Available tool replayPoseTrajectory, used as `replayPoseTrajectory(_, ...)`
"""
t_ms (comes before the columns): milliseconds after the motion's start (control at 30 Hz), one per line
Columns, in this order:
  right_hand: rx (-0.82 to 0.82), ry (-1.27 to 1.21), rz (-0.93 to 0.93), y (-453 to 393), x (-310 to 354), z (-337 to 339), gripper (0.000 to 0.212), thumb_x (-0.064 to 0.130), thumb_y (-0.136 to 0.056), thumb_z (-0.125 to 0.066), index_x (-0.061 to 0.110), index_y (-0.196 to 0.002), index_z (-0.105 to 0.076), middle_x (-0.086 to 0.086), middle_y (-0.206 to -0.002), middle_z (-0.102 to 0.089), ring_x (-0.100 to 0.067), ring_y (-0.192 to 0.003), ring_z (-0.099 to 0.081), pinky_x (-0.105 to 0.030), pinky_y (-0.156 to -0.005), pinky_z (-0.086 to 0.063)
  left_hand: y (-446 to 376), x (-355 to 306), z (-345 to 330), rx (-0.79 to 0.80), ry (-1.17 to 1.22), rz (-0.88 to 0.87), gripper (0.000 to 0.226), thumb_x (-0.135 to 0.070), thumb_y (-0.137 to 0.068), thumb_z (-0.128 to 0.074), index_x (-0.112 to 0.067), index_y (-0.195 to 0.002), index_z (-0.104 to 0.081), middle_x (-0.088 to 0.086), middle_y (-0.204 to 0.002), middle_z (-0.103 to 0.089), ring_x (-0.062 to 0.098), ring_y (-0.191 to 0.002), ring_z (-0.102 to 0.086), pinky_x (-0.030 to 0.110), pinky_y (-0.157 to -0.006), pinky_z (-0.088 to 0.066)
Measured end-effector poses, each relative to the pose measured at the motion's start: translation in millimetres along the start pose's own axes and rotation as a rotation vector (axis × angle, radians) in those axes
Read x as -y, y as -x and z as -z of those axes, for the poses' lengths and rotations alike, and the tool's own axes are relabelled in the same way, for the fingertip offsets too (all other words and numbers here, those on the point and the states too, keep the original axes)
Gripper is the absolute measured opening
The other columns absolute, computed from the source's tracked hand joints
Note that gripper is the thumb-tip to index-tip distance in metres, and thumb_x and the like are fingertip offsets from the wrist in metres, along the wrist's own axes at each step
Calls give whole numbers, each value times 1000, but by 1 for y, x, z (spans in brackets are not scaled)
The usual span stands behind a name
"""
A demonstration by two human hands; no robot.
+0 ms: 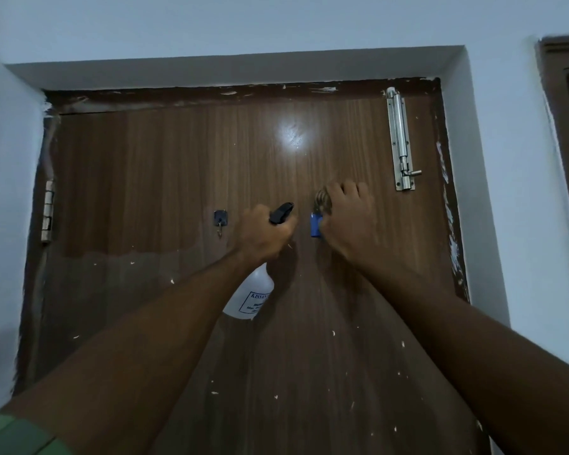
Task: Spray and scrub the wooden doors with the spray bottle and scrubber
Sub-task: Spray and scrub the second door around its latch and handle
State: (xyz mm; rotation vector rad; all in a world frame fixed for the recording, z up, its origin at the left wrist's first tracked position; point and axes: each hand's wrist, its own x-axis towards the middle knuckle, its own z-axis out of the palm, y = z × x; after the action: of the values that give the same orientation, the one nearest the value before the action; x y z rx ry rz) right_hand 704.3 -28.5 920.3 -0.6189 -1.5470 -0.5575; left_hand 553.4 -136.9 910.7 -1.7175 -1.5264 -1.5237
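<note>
This looks like a room inside a home. A brown wooden door sits in a recess of pale painted wall, fitted with a metal sliding bolt, a side hinge and a small hook.

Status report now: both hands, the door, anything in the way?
Left hand grips spray bottle. Right hand presses scrubber on door. Hook left of bottle, bolt upper right.

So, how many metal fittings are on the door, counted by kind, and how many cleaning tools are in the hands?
Bolt latch: 1
Hinge: 1
Hook: 1
Spray bottle, in the left hand: 1
Scrubber, in the right hand: 1
Total: 5
</note>
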Motion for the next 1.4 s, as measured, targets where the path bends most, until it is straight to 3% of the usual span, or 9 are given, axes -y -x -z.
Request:
replayPoseTrajectory(100, 53, 123, -70, -22, 25, -8, 37, 29, -89, -67, 13, -122, -63, -9, -122, -58, -28, -114, -48, -37, -96, -37, -2, 3, 5, -56, 49, 25, 50, -43, -99, -63, 1, -77, -73, 24, -69, -71, 41, -56, -68, 54, -54, -57)
replayPoseTrajectory(233, 69, 268, 317, 27, 39, -29, 33, 30, -91, -68, 14, -119, -65, -9, -123, -60, -31, -119, -50, -46, -108, -38, -3, 8, 14, -152, 148, 63, 61, -65, -86, -53, -9, -71, -72, 16, -65, -71, 42, -58, -69, 57, -58, -61)
replayPoseTrajectory(400, 17, 270, 667, 98, 0, -38, 36, 15, -106, -44, 3, -136, -59, -18, -131, -62, -35, -121, -58, -52, -107, -45, 1, 8, 16, -117, 139, 26, 45, -36, -104, -62, -4, -74, -73, 11, -64, -73, 32, -54, -68, 50, -59, -60)
replayPoseTrajectory(533, -29, 164, 350, 96, -22, -31, 35, 18, -95, -70, 10, -129, -64, -17, -122, -61, -32, -107, -58, -47, -91, -51, 0, 10, 13, -46, 124, 9, 43, -33, -106, -63, -1, -78, -73, 17, -69, -74, 23, -50, -61, 44, -56, -55)
replayPoseTrajectory(633, -149, 89, 41, 97, -2, -35, 31, 19, -92, -64, 9, -120, -68, -17, -112, -60, -30, -92, -56, -40, -73, -52, 2, 13, 13, -34, 114, 15, 42, -32, -106, -63, -2, -78, -73, 14, -67, -74, 15, -45, -60, 43, -55, -56)
replayPoseTrajectory(867, -59, -15, 329, 93, 16, -45, 25, 14, -91, -74, 10, -115, -69, -10, -110, -63, -24, -94, -58, -40, -75, -51, 2, 18, 14, 15, 94, 31, 40, -32, -106, -61, -4, -81, -74, 15, -68, -74, 25, -50, -65, 42, -55, -57)
replayPoseTrajectory(1067, -221, 24, -270, 106, 3, -34, 38, 6, -81, -74, 9, -117, -66, -14, -111, -58, -30, -92, -57, -38, -69, -51, 7, 18, 20, 18, 106, 20, 36, -26, -106, -63, -2, -82, -75, 15, -68, -75, 13, -43, -60, 29, -46, -50)
replayPoseTrajectory(1233, -38, 1, 465, 96, 24, -45, 28, 12, -89, -73, 9, -117, -70, -13, -115, -64, -30, -102, -61, -43, -82, -55, 10, 24, 24, 13, 77, 14, 39, -27, -106, -62, -4, -77, -74, 14, -66, -74, 15, -43, -60, 31, -48, -51)
replayPoseTrajectory(1400, -99, -27, 263, 62, 52, -48, 39, 6, -74, -84, 8, -111, -71, -12, -111, -64, -27, -95, -59, -36, -74, -50, 18, 37, 41, 7, 83, 34, 36, -25, -106, -62, -2, -81, -73, 16, -69, -73, 14, -42, -60, 26, -42, -50)
